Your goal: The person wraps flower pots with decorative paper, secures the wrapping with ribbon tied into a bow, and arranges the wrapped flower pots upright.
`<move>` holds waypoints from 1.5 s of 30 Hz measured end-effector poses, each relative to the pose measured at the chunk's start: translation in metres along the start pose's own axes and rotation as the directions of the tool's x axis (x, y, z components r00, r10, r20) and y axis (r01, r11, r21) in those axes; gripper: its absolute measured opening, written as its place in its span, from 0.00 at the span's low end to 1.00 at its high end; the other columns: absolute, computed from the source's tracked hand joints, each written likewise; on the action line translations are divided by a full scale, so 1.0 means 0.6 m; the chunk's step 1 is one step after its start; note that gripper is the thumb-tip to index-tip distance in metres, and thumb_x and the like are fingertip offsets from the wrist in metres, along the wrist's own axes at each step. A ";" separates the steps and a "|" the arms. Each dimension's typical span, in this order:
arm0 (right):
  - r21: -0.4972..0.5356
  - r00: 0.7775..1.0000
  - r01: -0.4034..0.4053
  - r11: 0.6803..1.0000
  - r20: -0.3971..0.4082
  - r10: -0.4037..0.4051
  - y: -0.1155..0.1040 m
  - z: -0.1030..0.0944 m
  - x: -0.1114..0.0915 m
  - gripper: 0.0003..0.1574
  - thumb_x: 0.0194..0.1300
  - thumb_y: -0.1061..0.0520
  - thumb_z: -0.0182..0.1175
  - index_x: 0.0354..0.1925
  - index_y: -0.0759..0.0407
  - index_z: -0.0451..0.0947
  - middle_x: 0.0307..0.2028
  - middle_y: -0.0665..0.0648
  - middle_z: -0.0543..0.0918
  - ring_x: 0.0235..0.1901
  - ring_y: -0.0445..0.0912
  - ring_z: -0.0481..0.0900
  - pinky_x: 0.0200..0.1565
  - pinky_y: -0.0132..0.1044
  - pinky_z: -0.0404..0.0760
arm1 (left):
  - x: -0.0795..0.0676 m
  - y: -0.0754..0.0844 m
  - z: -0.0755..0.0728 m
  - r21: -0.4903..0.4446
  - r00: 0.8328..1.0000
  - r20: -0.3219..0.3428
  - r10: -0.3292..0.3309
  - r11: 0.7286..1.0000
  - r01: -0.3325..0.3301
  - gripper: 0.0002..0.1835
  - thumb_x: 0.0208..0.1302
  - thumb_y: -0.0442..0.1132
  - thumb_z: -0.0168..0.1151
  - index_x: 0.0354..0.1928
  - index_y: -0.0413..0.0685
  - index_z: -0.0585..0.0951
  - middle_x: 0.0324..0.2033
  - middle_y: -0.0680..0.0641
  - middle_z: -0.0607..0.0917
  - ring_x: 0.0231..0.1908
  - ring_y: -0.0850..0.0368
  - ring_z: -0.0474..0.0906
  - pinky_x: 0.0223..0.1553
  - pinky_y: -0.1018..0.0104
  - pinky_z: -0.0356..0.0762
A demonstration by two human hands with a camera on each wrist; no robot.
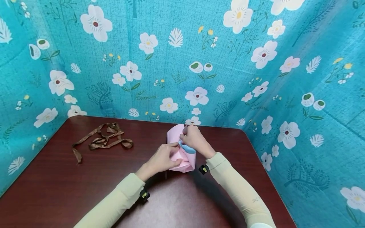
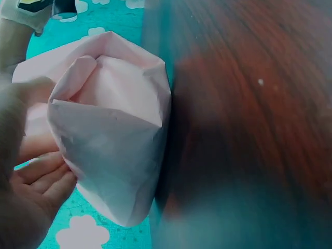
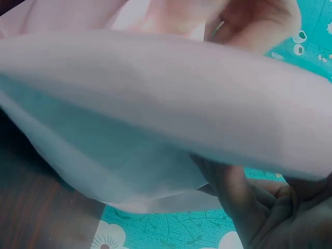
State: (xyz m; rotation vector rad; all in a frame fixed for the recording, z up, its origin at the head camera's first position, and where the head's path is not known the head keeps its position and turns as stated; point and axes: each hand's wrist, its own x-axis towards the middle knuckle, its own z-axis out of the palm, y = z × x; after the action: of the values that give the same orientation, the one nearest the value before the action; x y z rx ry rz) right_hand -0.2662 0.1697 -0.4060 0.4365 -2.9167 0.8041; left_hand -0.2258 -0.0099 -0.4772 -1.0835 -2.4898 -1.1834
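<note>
A folded sheet of pink paper [image 1: 186, 166] with a pale blue inner side stands in creased folds near the table's far edge. My left hand [image 1: 161, 158] holds its near left side, thumb in front and fingers along the folds. On the upper right, my right hand [image 1: 195, 139] pinches the sheet with curled fingers above the blue opening. In the left wrist view the paper [image 2: 111, 145] bulges into a rounded pouch shape. The right wrist view has the paper's [image 3: 171, 88] long edge bowing across, with the right hand's fingers [image 3: 238, 194] at its lower edge.
A loosely looped brown ribbon [image 1: 98, 144] lies at the back left of the dark red wooden table [image 1: 85, 190]. Behind and beside the table hangs a turquoise flowered cloth [image 1: 159, 66]. Small black devices sit at both wrists.
</note>
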 end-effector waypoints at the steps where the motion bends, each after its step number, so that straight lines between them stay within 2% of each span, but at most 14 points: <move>1: 0.007 1.000 0.005 1.000 0.001 -0.005 0.001 0.000 0.000 0.31 0.65 0.64 0.59 0.09 0.53 0.60 0.10 0.46 0.58 0.10 0.39 0.56 0.17 0.32 0.55 | -0.003 -0.001 -0.002 0.001 1.000 0.014 -0.009 1.000 0.009 0.24 0.58 0.45 0.73 0.53 0.38 0.87 0.62 0.38 0.81 0.60 0.47 0.80 0.57 0.56 0.80; 3: 0.026 1.000 0.017 1.000 0.001 -0.017 0.003 0.000 -0.002 0.31 0.65 0.65 0.59 0.08 0.54 0.61 0.09 0.47 0.59 0.10 0.40 0.60 0.17 0.31 0.58 | -0.009 -0.001 -0.007 -0.005 0.998 0.053 -0.045 0.999 0.046 0.25 0.61 0.45 0.69 0.58 0.39 0.84 0.68 0.33 0.73 0.70 0.39 0.68 0.68 0.45 0.69; 6: 0.067 1.000 0.019 0.998 0.008 -0.019 0.003 -0.001 -0.005 0.30 0.64 0.65 0.58 0.08 0.54 0.63 0.09 0.47 0.61 0.09 0.41 0.65 0.18 0.32 0.61 | -0.019 -0.003 -0.013 -0.029 0.988 0.110 -0.112 0.993 0.116 0.26 0.66 0.46 0.66 0.64 0.45 0.80 0.72 0.30 0.64 0.73 0.34 0.58 0.70 0.37 0.62; 11: 0.113 0.999 0.021 0.993 0.032 -0.025 0.012 0.001 -0.006 0.30 0.65 0.63 0.59 0.08 0.54 0.65 0.09 0.46 0.63 0.10 0.39 0.66 0.18 0.31 0.62 | -0.024 -0.009 -0.018 -0.092 0.978 0.164 -0.132 0.985 0.149 0.26 0.69 0.44 0.65 0.67 0.47 0.78 0.73 0.29 0.57 0.73 0.35 0.56 0.68 0.40 0.65; 14: 0.140 0.997 0.018 0.990 0.074 -0.029 0.020 0.000 -0.005 0.27 0.69 0.58 0.61 0.12 0.57 0.74 0.10 0.47 0.67 0.12 0.38 0.67 0.20 0.30 0.65 | -0.024 -0.013 -0.017 -0.131 0.978 0.163 -0.129 0.980 0.151 0.27 0.68 0.43 0.66 0.67 0.45 0.77 0.73 0.30 0.58 0.72 0.36 0.58 0.68 0.41 0.66; 16: 0.177 0.993 0.000 0.984 0.120 -0.022 0.028 -0.002 -0.007 0.23 0.72 0.55 0.60 0.20 0.61 0.82 0.13 0.49 0.72 0.14 0.39 0.71 0.21 0.31 0.70 | -0.025 -0.017 -0.015 -0.143 0.979 0.153 -0.136 0.977 0.159 0.27 0.68 0.44 0.67 0.67 0.45 0.78 0.73 0.32 0.60 0.72 0.36 0.60 0.68 0.40 0.67; 19: 0.257 0.977 -0.056 0.965 0.215 0.000 0.039 -0.009 -0.012 0.18 0.76 0.54 0.56 0.43 0.67 0.86 0.22 0.53 0.83 0.21 0.41 0.81 0.28 0.33 0.81 | -0.026 -0.020 -0.012 -0.154 0.976 0.144 -0.164 0.970 0.186 0.27 0.67 0.46 0.68 0.67 0.48 0.79 0.74 0.35 0.63 0.72 0.37 0.62 0.67 0.38 0.67; 22: 0.342 0.954 -0.096 0.935 0.300 -0.012 0.048 -0.016 -0.018 0.24 0.75 0.60 0.53 0.64 0.71 0.74 0.35 0.58 0.88 0.33 0.44 0.87 0.37 0.35 0.86 | -0.027 -0.023 -0.011 -0.166 0.975 0.120 -0.186 0.965 0.204 0.27 0.65 0.47 0.70 0.66 0.50 0.80 0.74 0.36 0.65 0.72 0.36 0.63 0.67 0.37 0.67; 24: 0.369 0.943 -0.075 0.926 0.328 -0.055 0.052 -0.019 -0.021 0.30 0.73 0.64 0.54 0.70 0.73 0.67 0.39 0.59 0.88 0.37 0.44 0.87 0.41 0.35 0.85 | -0.028 -0.023 -0.012 -0.186 0.977 0.098 -0.191 0.961 0.206 0.27 0.64 0.46 0.71 0.65 0.50 0.81 0.73 0.36 0.67 0.72 0.36 0.63 0.67 0.37 0.66; 30: 0.373 0.912 0.074 0.925 0.350 -0.214 0.061 -0.011 -0.028 0.41 0.65 0.65 0.66 0.72 0.73 0.63 0.36 0.57 0.84 0.33 0.43 0.81 0.37 0.32 0.82 | -0.029 -0.026 -0.009 -0.311 0.979 0.042 -0.199 0.929 0.202 0.30 0.59 0.37 0.75 0.64 0.38 0.79 0.69 0.33 0.73 0.67 0.38 0.72 0.63 0.43 0.74; 32: 0.360 0.908 0.103 0.927 0.346 -0.235 0.061 -0.006 -0.029 0.43 0.64 0.64 0.69 0.72 0.72 0.64 0.35 0.56 0.82 0.32 0.43 0.80 0.36 0.32 0.82 | -0.029 -0.025 -0.008 -0.357 0.975 0.047 -0.219 0.908 0.221 0.34 0.58 0.36 0.76 0.66 0.37 0.75 0.68 0.34 0.73 0.66 0.40 0.74 0.61 0.45 0.76; 36: 0.333 0.913 0.111 0.936 0.339 -0.228 0.059 -0.001 -0.029 0.44 0.63 0.61 0.71 0.71 0.71 0.65 0.34 0.55 0.80 0.31 0.43 0.79 0.33 0.31 0.80 | -0.029 -0.025 -0.007 -0.398 0.966 0.068 -0.248 0.881 0.254 0.40 0.58 0.36 0.77 0.69 0.41 0.65 0.70 0.37 0.70 0.71 0.43 0.69 0.62 0.48 0.74; 41: 0.277 0.897 0.117 0.954 0.382 -0.221 0.050 0.001 -0.025 0.42 0.64 0.59 0.70 0.71 0.70 0.66 0.33 0.54 0.79 0.27 0.41 0.76 0.29 0.30 0.77 | -0.030 -0.026 -0.008 -0.399 0.978 0.058 -0.200 0.893 0.206 0.44 0.58 0.37 0.77 0.71 0.41 0.61 0.72 0.37 0.67 0.73 0.41 0.64 0.61 0.46 0.74; 45: 0.236 0.897 0.107 0.966 0.396 -0.196 0.039 0.000 -0.020 0.39 0.63 0.60 0.71 0.68 0.70 0.69 0.30 0.54 0.79 0.22 0.40 0.72 0.27 0.29 0.74 | -0.026 -0.027 -0.008 -0.356 0.987 0.044 -0.155 0.920 0.160 0.43 0.58 0.38 0.77 0.71 0.44 0.64 0.71 0.37 0.71 0.71 0.42 0.68 0.60 0.46 0.75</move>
State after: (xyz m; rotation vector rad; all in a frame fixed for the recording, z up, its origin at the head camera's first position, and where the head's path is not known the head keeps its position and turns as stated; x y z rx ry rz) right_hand -0.2615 0.1918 -0.4194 0.9564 -3.1258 1.1207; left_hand -0.2262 -0.0287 -0.4903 -0.9816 -2.4702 -1.7376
